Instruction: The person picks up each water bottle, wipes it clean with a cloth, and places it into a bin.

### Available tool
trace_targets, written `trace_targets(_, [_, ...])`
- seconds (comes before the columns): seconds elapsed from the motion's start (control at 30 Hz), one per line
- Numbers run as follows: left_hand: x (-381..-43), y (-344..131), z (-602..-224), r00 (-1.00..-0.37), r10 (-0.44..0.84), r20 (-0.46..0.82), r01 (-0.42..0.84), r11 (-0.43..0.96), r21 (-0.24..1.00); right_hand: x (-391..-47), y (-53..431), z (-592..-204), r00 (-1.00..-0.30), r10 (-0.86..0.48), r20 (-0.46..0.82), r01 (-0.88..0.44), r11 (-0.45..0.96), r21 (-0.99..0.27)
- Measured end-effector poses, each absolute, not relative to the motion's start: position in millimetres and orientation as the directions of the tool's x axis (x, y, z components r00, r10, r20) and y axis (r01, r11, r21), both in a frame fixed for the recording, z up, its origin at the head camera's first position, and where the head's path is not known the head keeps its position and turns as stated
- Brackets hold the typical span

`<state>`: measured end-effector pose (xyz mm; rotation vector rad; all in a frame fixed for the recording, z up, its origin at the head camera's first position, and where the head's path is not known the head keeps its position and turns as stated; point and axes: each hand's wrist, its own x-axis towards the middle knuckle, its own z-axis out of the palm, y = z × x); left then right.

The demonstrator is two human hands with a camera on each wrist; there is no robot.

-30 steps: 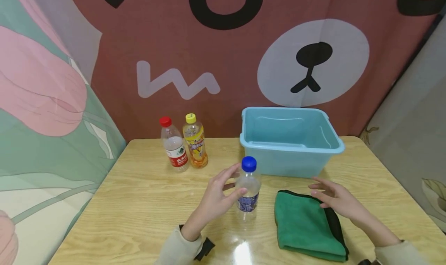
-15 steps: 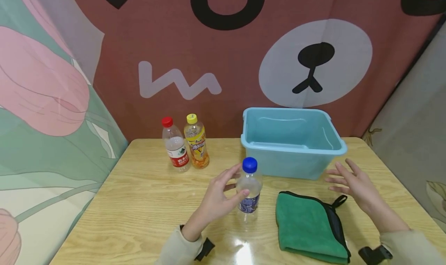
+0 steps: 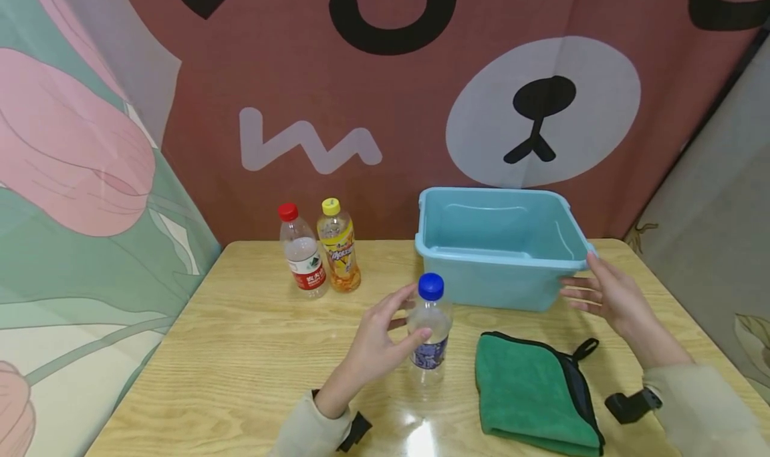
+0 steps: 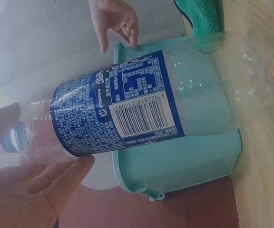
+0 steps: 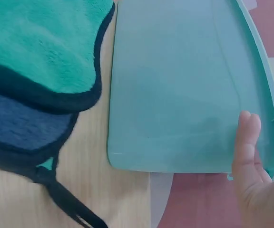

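Observation:
A clear plastic bottle [image 3: 429, 353] with a blue cap and blue label stands upright on the table. My left hand [image 3: 375, 347] holds it from the left, thumb in front and fingers toward the neck; the left wrist view shows the bottle's [image 4: 118, 104] barcode up close. My right hand [image 3: 616, 300] is at the right front corner of a light blue plastic bin [image 3: 499, 283], fingers fairly straight, thumb by the rim. Whether it touches the rim I cannot tell. A folded green towel [image 3: 532, 393] with black trim lies in front of the bin.
A red-capped bottle [image 3: 307, 263] and a yellow-capped drink bottle [image 3: 339, 253] stand side by side at the back left of the wooden table [image 3: 240, 350]. Behind the table hangs a printed bear curtain [image 3: 385, 123].
My right hand has moved off the towel, rightward and away from me, to the bin's right corner, uncovering the towel's loop. My left hand and its bottle have stayed in place.

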<state>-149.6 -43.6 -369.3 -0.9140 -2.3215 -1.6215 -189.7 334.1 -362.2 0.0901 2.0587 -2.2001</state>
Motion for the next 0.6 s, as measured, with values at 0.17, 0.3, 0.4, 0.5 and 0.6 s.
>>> trace_targets(0.17, [-150,-43,-370,-0.8,0.394,0.452,0.559,0.219,0.8,-194,334,-357,-0.983,-0.003,-0.186,0.186,-0.003,-0.983])
trace_targets(0.3, [-149,-43,-369,-0.799,0.396,0.453,0.561,0.218,0.799,-199,333,-360,-0.979,0.056,-0.197,0.2,0.071,-0.977])
trace_targets(0.4, [-149,-43,-368,-0.795,0.401,0.456,0.566,0.218,0.795,-202,332,-365,-0.98,0.086,-0.18,0.189,0.112,-0.976])
trace_targets(0.5, [-151,-42,-367,-0.785,0.413,0.462,0.578,0.219,0.786,-207,333,-370,-0.981,0.108,-0.16,0.173,0.126,-0.977])
trace_targets(0.6, [-153,-43,-363,-0.774,0.429,0.466,0.588,0.213,0.78,-213,337,-376,-0.98,0.131,-0.152,0.167,0.109,-0.98])
